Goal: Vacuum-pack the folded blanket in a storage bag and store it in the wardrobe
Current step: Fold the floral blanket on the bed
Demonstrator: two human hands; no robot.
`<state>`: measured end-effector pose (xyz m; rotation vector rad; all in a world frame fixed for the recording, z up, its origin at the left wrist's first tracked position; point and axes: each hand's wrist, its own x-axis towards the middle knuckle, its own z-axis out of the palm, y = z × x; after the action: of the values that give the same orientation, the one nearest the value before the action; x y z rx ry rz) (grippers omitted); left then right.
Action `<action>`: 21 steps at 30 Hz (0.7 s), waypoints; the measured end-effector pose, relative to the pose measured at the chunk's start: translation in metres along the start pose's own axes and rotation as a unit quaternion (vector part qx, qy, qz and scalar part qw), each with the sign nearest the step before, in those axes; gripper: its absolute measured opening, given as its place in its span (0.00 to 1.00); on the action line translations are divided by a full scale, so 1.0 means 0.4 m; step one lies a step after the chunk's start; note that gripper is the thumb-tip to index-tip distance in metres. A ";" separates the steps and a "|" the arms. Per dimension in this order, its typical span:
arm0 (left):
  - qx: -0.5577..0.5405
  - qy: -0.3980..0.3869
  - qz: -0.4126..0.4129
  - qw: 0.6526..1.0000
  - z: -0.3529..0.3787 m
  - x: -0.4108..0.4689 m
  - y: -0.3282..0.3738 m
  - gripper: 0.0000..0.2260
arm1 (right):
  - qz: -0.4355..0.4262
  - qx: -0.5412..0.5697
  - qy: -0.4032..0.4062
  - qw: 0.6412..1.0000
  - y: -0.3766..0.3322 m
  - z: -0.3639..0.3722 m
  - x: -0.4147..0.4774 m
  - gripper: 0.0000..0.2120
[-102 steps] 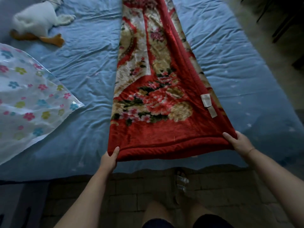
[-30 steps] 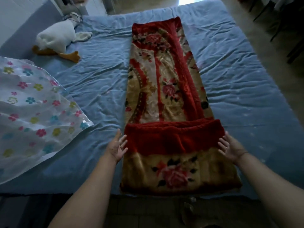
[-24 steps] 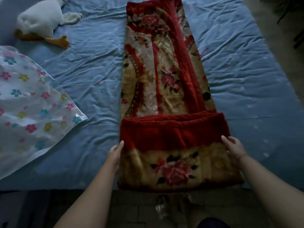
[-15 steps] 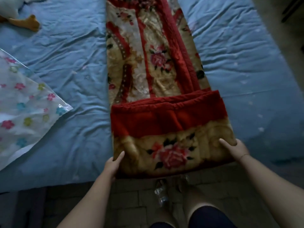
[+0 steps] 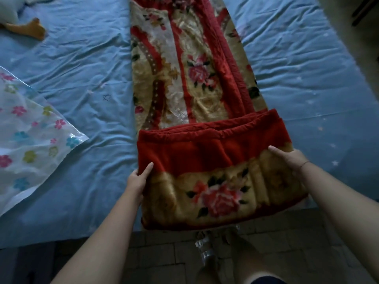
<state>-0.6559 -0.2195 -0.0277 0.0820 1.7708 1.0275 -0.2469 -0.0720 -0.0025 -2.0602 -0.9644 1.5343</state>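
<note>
Snugly, left hand (image 5: 137,179) and right hand (image 5: 287,160) clasp the thick plush blanket (image 5: 205,158).

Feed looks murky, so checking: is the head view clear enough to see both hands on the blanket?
Head view: dim, floor darkest, yet left hand and right hand read sharply on the blanket; small glare on the storage bag corner.

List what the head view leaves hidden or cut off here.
Red and gold floral plush blanket: far end cut off by the top edge, head view.
Flower-printed clear plastic storage bag: runs past the left edge; opening unseen.
White plush toy with orange feet: body cropped at top-left corner.
Left hand and right hand: fingers hidden under the blanket.
</note>
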 end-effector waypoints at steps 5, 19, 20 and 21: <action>-0.048 0.022 0.044 0.998 0.000 0.019 0.057 0.06 | -0.039 0.090 -0.078 0.992 -0.052 -0.013 0.001 0.23; 0.056 0.045 -0.005 0.997 -0.017 0.134 0.109 0.21 | -0.045 -0.057 -0.054 0.996 -0.112 -0.010 0.152 0.15; 0.061 0.045 -0.029 0.997 -0.021 0.120 0.080 0.20 | -0.028 -0.071 -0.054 0.996 -0.083 -0.008 0.143 0.14; 0.060 0.048 -0.047 0.996 -0.026 0.110 0.050 0.19 | -0.010 -0.072 -0.051 0.996 -0.059 -0.007 0.130 0.14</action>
<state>-0.6922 -0.1912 -0.0460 0.0240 1.9056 0.8709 -0.2429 -0.0181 -0.0208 -2.0775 -1.1607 1.6162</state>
